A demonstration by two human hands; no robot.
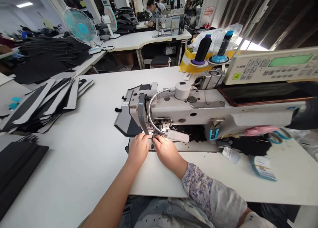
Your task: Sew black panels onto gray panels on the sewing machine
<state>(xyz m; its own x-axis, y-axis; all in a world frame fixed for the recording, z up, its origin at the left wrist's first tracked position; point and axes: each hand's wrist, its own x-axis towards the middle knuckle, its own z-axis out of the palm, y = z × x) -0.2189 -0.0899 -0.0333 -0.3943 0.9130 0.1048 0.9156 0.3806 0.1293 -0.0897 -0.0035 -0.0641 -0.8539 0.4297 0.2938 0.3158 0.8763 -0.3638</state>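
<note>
Currently both bare hands are at the front of a beige-grey metal industrial sewing machine (179,104), fingertips close in at its needle area. Left hand (139,147): fingers bent and bunched, tips beside the lower end of a dark-grey curved bar (142,114) on the machine head. Right hand (167,152): fingers curled forward, just below a whitish cylindrical lamp (177,135) on a ribbed silver gooseneck. Narrow gap between the two hands. Whether either one pinches anything: cannot tell, fingertips partly hidden and too small.

Flat, dark-grey panel with black edging (128,120) lies on the white smooth worktable (96,122), left of and behind the machine head, its right side hidden by it.

Left side of table: loose pile of dark sheets with pale-grey strips (42,104); nearer, a stack of flat black pieces (20,165).

Machine's right half: black-screened phone with reddish-brown edge (263,93) on top, beige control panel with green display (273,65) behind it. Blue-handled scissors (275,138) farther right, near a black cloth heap (248,144). Beyond the machine, two black thread cones (203,49), one on a purple base. Background: co-worker in patterned top (156,15), seated near another sewing machine (170,24).
</note>
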